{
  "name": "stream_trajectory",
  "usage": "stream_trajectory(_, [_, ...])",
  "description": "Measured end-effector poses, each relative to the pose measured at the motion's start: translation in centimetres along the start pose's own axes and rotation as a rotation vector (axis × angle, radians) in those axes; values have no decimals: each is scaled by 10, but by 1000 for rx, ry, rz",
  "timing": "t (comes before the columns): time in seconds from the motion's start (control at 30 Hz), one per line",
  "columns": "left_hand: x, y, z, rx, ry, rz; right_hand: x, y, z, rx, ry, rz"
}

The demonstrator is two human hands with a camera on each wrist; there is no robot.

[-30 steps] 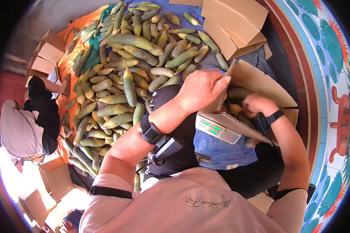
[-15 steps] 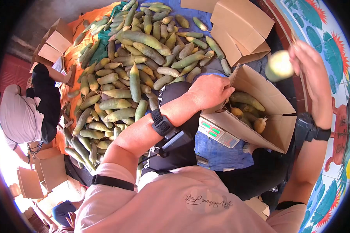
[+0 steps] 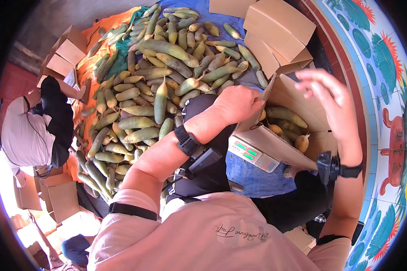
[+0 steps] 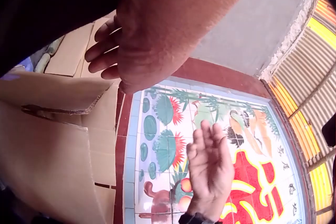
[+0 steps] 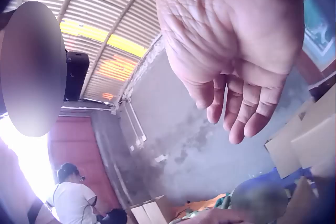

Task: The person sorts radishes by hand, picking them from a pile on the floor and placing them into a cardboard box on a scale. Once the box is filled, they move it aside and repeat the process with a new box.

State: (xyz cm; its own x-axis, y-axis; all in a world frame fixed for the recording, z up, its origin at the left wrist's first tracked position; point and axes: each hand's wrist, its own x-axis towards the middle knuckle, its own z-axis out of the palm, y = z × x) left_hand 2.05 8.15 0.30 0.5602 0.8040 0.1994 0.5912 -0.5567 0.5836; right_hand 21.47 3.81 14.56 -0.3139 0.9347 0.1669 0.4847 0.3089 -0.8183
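Observation:
Large green radishes (image 3: 286, 116) lie in the open cardboard box (image 3: 323, 135). In the head view my left hand (image 3: 239, 104) is at the box's near-left wall, its fingertips right beside the edge. The left wrist view has the fingers of that left hand (image 4: 139, 58) loosely bent and spread, with nothing in them. My right hand (image 3: 328, 101) is raised over the far right side of the box. Its palm faces the right wrist camera, the fingers relaxed and holding nothing. A scale (image 3: 253, 154) with green lit displays sits against the box's near side.
A big heap of radishes (image 3: 142, 122) covers the orange and blue sheets to the left. Another cardboard box (image 3: 280, 31) stands behind. A painted tile wall (image 3: 375, 58) runs along the right. Another person (image 3: 29, 131) bends down at far left, near more boxes (image 3: 61, 198).
My right hand first reached into the box, then held a blurred radish out to its right. Now that hand is back over the box, without the radish. My left hand has stayed by the edge.

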Motion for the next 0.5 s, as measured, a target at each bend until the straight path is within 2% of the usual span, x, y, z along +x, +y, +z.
stream_trajectory(0.07, [0, 0, 0, -1, 2, -5, -27, 13, -8, -35, 32, 66])
stream_trajectory(0.13, [1, 0, 0, 63, -10, -7, -54, 28, -15, 48, 166, 218])
stream_trajectory(0.27, [2, -5, 6, 31, 19, 38, -110, 53, -36, 22, 290, 327])
stream_trajectory(0.43, [3, 1, 3, 55, -7, 5, -171, 75, -56, -23, 441, 447])
stream_trajectory(0.5, [4, 5, 0, 81, -47, -18, -190, 80, -58, -147, 481, 501])
